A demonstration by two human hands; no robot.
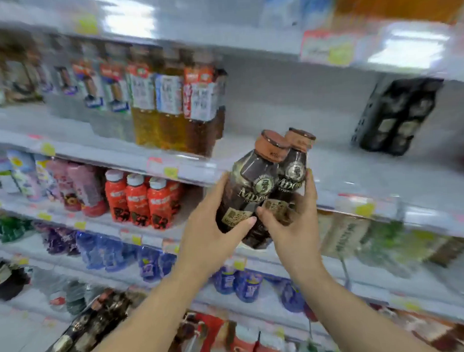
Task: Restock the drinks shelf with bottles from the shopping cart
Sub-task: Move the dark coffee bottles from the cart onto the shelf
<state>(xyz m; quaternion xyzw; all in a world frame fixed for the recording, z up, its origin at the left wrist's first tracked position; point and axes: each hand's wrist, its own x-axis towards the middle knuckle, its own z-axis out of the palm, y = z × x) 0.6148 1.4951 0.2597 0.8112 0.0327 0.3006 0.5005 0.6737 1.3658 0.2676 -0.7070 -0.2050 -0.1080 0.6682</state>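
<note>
White metal shelving point(262, 101) fills the view in several tiers, much of it blurred. On the upper tier's left part stands a row of amber tea bottles point(170, 109); to the right of them that tier is bare as far as a black shrink-wrapped pack point(397, 114) near the right edge. One tier down sit red bottles with white caps point(145, 202), and below those a row of blue bottles point(149, 260).

In front of the bare stretch of the upper tier, two dark coffee bottles with brown caps are held side by side, touching, both tilted a little to the right. The left hand point(214, 229) wraps the lower body of the left coffee bottle point(250, 191), thumb across its gold label and fingers curled behind. The right hand point(293, 221) closes round the right coffee bottle point(294, 173), thumb at the front near the label, fingers up along its right side. Both bottles hang clear of the shelf board, just before its front edge.
</note>
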